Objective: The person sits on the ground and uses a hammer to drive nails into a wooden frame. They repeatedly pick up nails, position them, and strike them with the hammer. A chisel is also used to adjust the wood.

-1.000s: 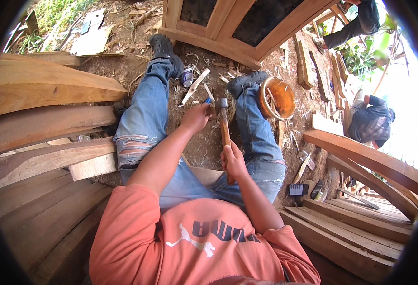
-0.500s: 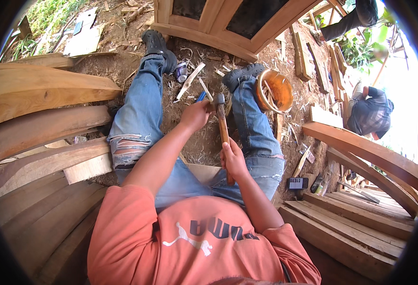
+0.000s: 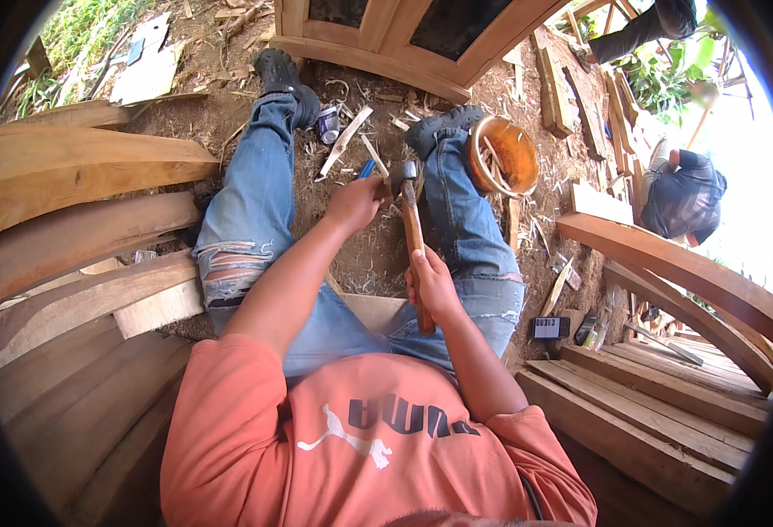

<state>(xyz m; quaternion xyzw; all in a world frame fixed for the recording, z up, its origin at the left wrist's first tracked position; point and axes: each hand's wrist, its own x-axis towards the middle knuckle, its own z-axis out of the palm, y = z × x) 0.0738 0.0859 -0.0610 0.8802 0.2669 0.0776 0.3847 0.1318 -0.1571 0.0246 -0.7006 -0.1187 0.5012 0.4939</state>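
My right hand (image 3: 430, 283) grips the wooden handle of a hammer (image 3: 413, 224). Its metal head sits between my knees, right beside my left hand (image 3: 356, 204). The left hand is closed around a chisel with a blue handle (image 3: 366, 169) that points down at the dirt and wood shavings. Both forearms reach forward over my jeans-clad legs, and my black shoes rest against a wooden frame (image 3: 378, 53).
Curved wooden planks (image 3: 70, 176) are stacked to my left and flat boards (image 3: 659, 395) to my right. An orange bowl (image 3: 505, 156) of wood chips stands by my right shoe, near a small can (image 3: 328, 123). Another person (image 3: 681, 193) crouches at the right.
The hammer head has stayed close to the chisel, moving only slightly farther from me. Both hands keep their grips, and the view has shifted a little.
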